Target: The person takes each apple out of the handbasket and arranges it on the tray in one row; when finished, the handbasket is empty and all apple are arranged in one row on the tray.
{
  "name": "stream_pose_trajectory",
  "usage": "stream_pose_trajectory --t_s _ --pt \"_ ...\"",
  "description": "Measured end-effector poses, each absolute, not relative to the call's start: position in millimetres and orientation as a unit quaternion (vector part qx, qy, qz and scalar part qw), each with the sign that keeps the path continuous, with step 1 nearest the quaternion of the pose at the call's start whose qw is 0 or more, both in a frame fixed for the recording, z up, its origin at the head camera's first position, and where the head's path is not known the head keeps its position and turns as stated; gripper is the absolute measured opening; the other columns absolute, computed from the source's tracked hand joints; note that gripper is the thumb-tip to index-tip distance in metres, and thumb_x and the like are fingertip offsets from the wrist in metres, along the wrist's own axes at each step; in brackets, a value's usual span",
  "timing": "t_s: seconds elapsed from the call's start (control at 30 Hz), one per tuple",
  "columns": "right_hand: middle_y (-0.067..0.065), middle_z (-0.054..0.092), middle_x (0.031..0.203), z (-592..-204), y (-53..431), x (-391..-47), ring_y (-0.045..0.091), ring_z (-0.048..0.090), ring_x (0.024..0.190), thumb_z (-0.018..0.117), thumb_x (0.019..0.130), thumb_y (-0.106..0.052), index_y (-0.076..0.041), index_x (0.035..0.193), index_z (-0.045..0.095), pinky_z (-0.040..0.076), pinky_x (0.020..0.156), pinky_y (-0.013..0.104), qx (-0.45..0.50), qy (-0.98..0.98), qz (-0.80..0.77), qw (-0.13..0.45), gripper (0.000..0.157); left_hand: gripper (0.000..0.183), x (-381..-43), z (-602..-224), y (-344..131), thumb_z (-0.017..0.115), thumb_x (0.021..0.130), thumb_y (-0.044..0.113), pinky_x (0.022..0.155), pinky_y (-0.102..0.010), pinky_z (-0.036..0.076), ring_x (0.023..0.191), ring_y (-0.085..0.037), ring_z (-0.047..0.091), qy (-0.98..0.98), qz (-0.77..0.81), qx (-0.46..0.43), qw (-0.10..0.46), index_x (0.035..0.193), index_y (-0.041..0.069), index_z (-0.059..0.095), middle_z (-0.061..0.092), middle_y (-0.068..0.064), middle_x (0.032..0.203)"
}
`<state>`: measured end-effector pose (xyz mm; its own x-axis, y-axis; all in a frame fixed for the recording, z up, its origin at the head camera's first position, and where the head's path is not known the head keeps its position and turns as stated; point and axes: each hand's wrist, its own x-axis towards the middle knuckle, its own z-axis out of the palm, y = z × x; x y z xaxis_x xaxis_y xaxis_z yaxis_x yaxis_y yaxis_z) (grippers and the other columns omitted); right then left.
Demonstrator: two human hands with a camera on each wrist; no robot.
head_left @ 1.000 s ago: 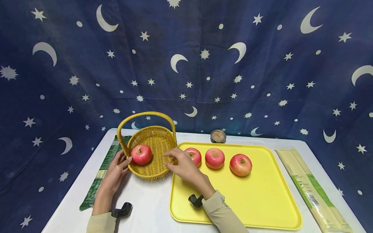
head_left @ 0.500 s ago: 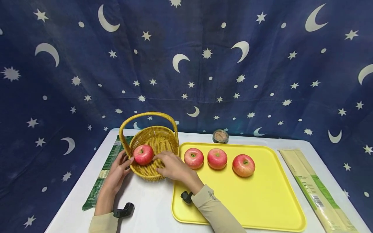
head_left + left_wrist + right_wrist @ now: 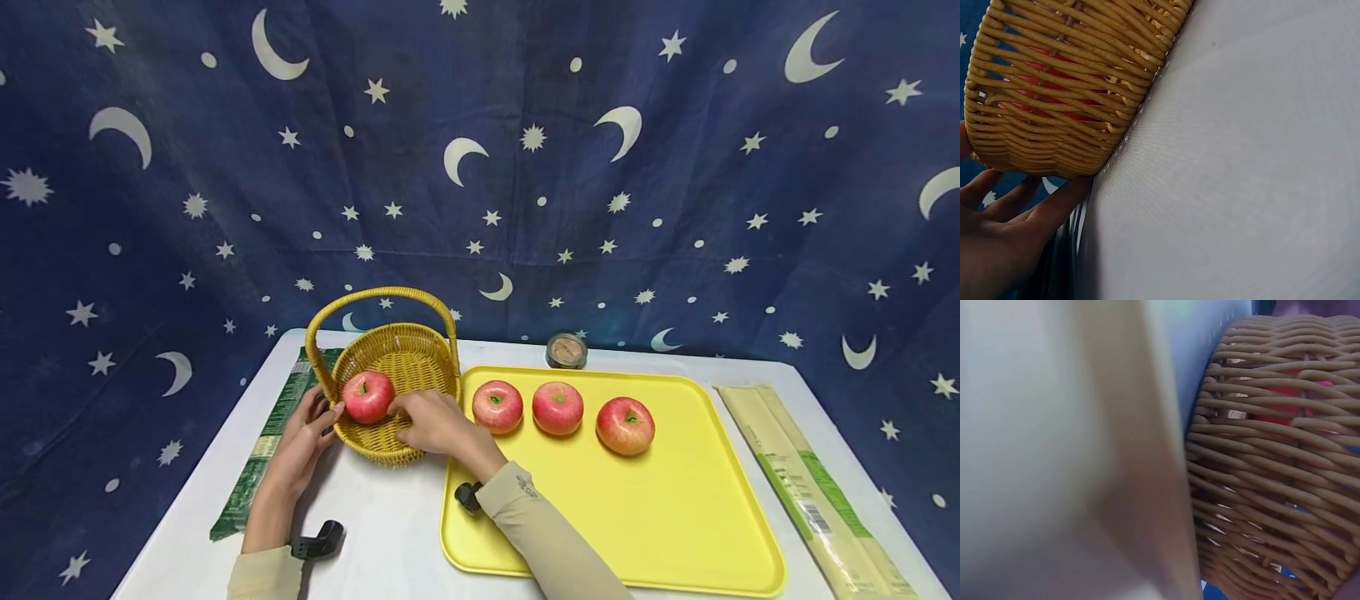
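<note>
A yellow wicker basket [image 3: 420, 367] with a tall arched handle stands on the table. A red apple [image 3: 367, 393] lies inside against its left side; red shows through the weave in both wrist views. My left hand [image 3: 296, 454] holds the basket's left side, the thumb at the rim and the other fingers [image 3: 1057, 203] against the outer wall. My right hand [image 3: 433, 423] reaches over the right rim with bent fingers, its forefinger at the apple's right side. The other fingertips are hidden down in the basket. A blurred pale sleeve [image 3: 1054, 450] fills much of the right wrist view.
A yellow tray [image 3: 600, 533] on the right bears a row of three red apples [image 3: 557, 408]. Behind it stands a small round tin [image 3: 566, 351]. A green packet [image 3: 255, 467] lies left of the basket, a long beige-and-green packet [image 3: 810, 492] at the far right.
My right hand has moved left from the basket's right rim to the apple inside, uncovering the leftmost tray apple. In the last half second it shifts only slightly. The left hand stays in place.
</note>
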<state>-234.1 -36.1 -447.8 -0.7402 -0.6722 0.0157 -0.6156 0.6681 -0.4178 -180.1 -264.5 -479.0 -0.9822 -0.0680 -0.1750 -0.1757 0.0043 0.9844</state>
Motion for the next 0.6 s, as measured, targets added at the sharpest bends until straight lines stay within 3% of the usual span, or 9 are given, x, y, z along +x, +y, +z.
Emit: stream_pose_trajectory --t_s 0.17,0.33,0.6 --pt "-0.005 0.073 0.103 -450.1 -42.3 -237.4 0.013 0.064 0.097 0.080 0.089 -0.029 -0.020 0.122 0.074 0.049 0.078 0.033 -0.353 0.912 -0.183 0.095 0.035 0.070 -178.4 -481.3 -266.4 0.056 0.107 0.028 0.093 -0.015 0.050 0.137 -0.012 0.042 0.707 0.701 -0.088 0.036 0.164 0.017 0.017 0.022 -0.012 0.169" --pt "-0.006 0.073 0.108 -450.9 -44.5 -238.5 0.013 0.065 0.103 0.080 0.089 -0.030 -0.021 0.123 0.074 0.051 0.084 0.033 -0.347 0.913 -0.181 0.113 0.036 0.069 -177.7 -483.1 -267.0 0.056 0.107 0.028 0.093 -0.015 0.050 0.135 -0.008 0.043 0.707 0.701 -0.087 0.037 0.164 0.017 0.018 0.022 -0.012 0.169" --pt "-0.001 0.073 0.113 -450.4 -45.0 -243.5 0.015 0.065 0.103 0.082 0.088 -0.028 -0.015 0.118 0.074 0.053 0.087 0.030 -0.342 0.911 -0.208 0.096 0.033 0.069 -179.2 -482.4 -264.3 0.056 0.107 0.026 0.093 -0.017 0.051 0.126 0.000 0.049 0.706 0.703 -0.076 0.031 0.164 0.016 0.020 0.023 -0.012 0.169"
